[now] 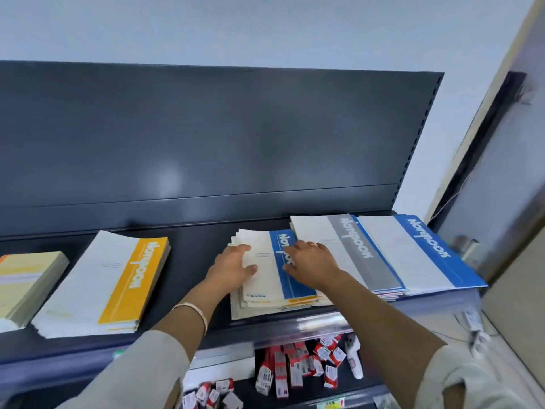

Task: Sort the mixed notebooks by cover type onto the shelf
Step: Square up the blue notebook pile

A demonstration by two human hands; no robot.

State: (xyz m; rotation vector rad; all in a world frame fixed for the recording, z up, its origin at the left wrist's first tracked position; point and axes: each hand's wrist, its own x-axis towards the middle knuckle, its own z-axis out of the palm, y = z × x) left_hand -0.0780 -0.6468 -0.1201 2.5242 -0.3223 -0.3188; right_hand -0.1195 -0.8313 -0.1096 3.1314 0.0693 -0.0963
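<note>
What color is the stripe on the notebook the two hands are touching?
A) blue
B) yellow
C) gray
A: the left hand and the right hand both rest on the same notebook, and the stripe down its cover is blue.

Stationery shop: dark metal display shelf (191,231), stacked notebooks (100,284), small boxed goods (295,370) below.
</note>
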